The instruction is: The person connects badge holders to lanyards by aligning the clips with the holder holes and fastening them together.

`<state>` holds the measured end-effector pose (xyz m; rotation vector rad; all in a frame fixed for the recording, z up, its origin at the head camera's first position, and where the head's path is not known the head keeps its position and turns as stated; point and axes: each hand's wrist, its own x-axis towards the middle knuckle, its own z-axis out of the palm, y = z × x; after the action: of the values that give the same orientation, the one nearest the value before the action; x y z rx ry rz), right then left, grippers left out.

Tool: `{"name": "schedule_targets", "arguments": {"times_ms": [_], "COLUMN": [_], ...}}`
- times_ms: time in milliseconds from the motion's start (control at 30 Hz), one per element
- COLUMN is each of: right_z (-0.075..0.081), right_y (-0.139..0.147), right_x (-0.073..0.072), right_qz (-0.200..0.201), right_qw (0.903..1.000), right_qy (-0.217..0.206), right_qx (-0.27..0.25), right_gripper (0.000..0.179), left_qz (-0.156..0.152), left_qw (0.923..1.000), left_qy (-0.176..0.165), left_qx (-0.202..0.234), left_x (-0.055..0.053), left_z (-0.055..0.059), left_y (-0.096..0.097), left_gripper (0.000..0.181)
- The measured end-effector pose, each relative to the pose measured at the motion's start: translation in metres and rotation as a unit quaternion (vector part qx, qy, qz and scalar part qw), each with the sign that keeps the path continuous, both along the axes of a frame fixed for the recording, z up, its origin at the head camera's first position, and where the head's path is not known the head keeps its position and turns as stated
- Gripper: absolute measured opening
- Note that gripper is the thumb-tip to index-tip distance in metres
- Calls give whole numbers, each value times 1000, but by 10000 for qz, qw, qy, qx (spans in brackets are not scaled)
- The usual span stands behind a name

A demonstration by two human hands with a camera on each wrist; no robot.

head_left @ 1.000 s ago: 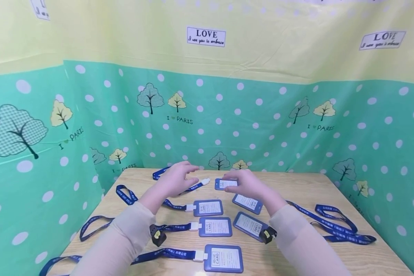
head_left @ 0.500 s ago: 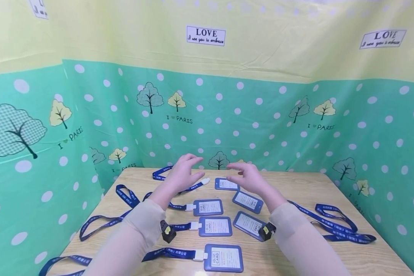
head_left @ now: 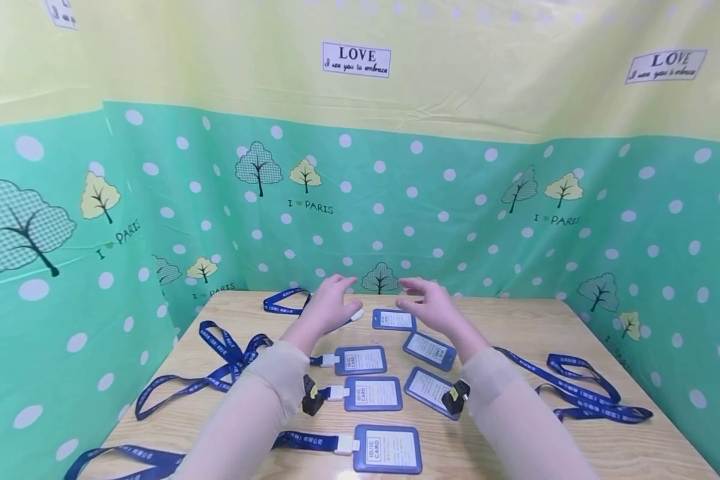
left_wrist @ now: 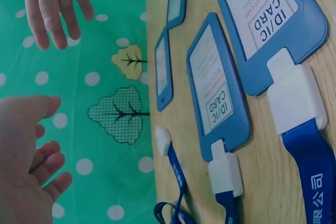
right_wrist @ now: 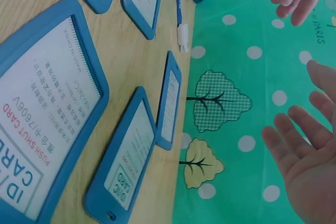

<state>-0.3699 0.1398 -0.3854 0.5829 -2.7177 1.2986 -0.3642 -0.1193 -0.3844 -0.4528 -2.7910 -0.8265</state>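
Badge holder [head_left: 393, 319], blue and loose from any strap, lies flat at the far middle of the desk [head_left: 516, 320], just below both raised hands. Left hand [head_left: 330, 303] and right hand [head_left: 429, 305] hover over it, fingers spread and relaxed, holding nothing; a white lanyard clip [head_left: 357, 315] lies just beside the holder.

Counts, placed relative to the farthest card holder [head_left: 394, 320]: 6 blue ID card holders total on table [head_left: 516, 320]. 3 w/ lanyards clipped on, all nearer and left of it; 3 w/o, incl. that one plus 2 nearer and right of it. Loose lanyards: 1 w/ white clip [head_left: 357, 314] just left of it, 1 bundle [head_left: 582, 390] well right. 2 hands, empty, above it.
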Motion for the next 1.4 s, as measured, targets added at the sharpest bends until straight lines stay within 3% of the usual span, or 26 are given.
{"name": "schedule_targets", "arguments": {"times_ms": [433,667,900,1133,1400], "right_z": [-23,-37,-44,-48,-57], "right_y": [-1,-9,-19,-25,-27], "right_x": [-8,-10,-9,-10,-13], "right_qz": [-188,-137,-77,-127,17], "right_qw": [9981,9985,9988,9978,9977], "right_qy": [-515,-536,-491,-598,-619], "right_qx": [-273,9,52,250,289], "right_gripper": [58,56,51,52,50], "left_qz": [74,430,385,311,383], "left_qw": [9969,9900,9842,9816,9763], "left_qy": [-578,-1116,-1590,-1662,-1893], "left_qx": [-528,-746,-677,-889,-979], "left_x": [-10,-6,-4,-7,-8], "left_z": [-24,-37,-49,-58,-61], "left_y": [7,0,-5,-8,-8], "left_gripper": [61,57,48,30,19]}}
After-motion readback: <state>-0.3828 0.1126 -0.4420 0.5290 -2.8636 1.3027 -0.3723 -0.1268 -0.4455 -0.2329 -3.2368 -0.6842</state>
